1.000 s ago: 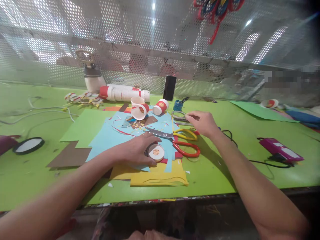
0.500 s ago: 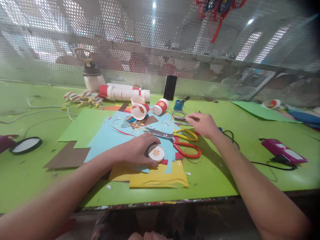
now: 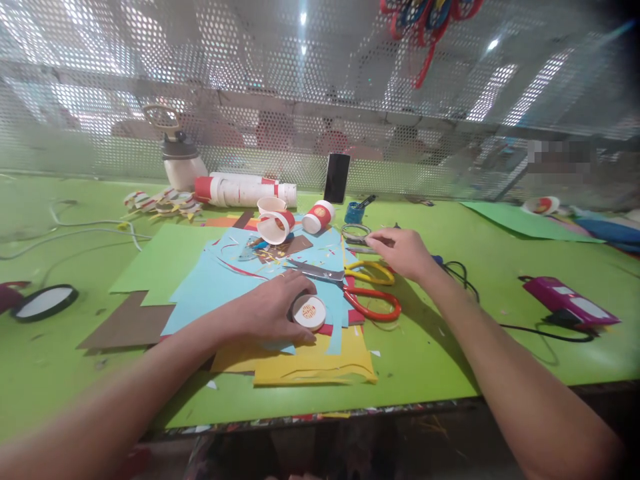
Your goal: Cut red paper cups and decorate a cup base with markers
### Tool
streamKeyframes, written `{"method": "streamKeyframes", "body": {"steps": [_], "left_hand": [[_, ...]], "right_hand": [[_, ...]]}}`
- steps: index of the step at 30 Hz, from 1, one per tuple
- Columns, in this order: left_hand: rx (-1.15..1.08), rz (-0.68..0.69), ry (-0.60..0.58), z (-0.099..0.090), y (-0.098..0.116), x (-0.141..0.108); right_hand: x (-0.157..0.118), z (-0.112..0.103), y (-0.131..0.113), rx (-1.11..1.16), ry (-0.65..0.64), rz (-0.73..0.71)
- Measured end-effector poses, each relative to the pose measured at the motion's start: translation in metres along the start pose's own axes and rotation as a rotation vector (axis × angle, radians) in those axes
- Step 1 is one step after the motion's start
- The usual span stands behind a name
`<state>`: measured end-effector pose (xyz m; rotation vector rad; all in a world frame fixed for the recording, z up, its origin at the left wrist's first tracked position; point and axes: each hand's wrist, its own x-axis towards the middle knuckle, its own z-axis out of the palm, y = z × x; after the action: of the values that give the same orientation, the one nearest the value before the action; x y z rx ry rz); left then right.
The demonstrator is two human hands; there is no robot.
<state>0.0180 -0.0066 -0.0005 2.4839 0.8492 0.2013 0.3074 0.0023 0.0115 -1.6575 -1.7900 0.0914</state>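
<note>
My left hand [image 3: 275, 307] rests on the papers, its thumb and fingers curved round a small round white piece [image 3: 309, 312] with an orange printed pattern. To its right lie large scissors [image 3: 320, 270], blades spread, with one yellow and one red handle. My right hand [image 3: 400, 250] is beyond the scissors, its fingertips pressed together at the edge of a thin ring [image 3: 356, 233]. A grey metal strip [image 3: 363, 251] lies just below those fingertips. What the right fingers pinch, if anything, is hidden.
Red-and-white paper cups [image 3: 320, 217] lie behind the blue paper [image 3: 200, 293], beside a blue jar [image 3: 355, 213]. A phone [image 3: 337, 178] stands against the perforated screen. At right are a purple device [image 3: 570, 303] and cable; a white sprayer [image 3: 184, 167] stands back left.
The whole view has shifted slightly, so things appear a little lower and further left. Both hands keep nearly the same places and poses.
</note>
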Motion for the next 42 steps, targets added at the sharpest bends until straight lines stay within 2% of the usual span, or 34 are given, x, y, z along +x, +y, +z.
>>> {"method": "streamKeyframes", "body": {"steps": [17, 26, 30, 35, 42], "left_hand": [[-0.038, 0.032, 0.037, -0.001, -0.001, 0.0], [-0.04, 0.14, 0.259, 0.004, -0.004, 0.001], [-0.034, 0.142, 0.301, 0.006, -0.004, 0.001], [-0.019, 0.09, 0.26, 0.008, -0.008, 0.002], [-0.021, 0.006, 0.172, 0.008, -0.007, 0.004]], "right_hand": [[0.001, 0.001, 0.0, 0.058, 0.06, 0.034], [0.003, 0.003, 0.005, 0.096, 0.098, 0.04], [0.003, 0.005, 0.005, 0.12, 0.106, 0.041], [0.004, 0.006, 0.011, 0.175, 0.148, 0.057], [0.009, 0.002, 0.032, 0.269, 0.3, 0.139]]}}
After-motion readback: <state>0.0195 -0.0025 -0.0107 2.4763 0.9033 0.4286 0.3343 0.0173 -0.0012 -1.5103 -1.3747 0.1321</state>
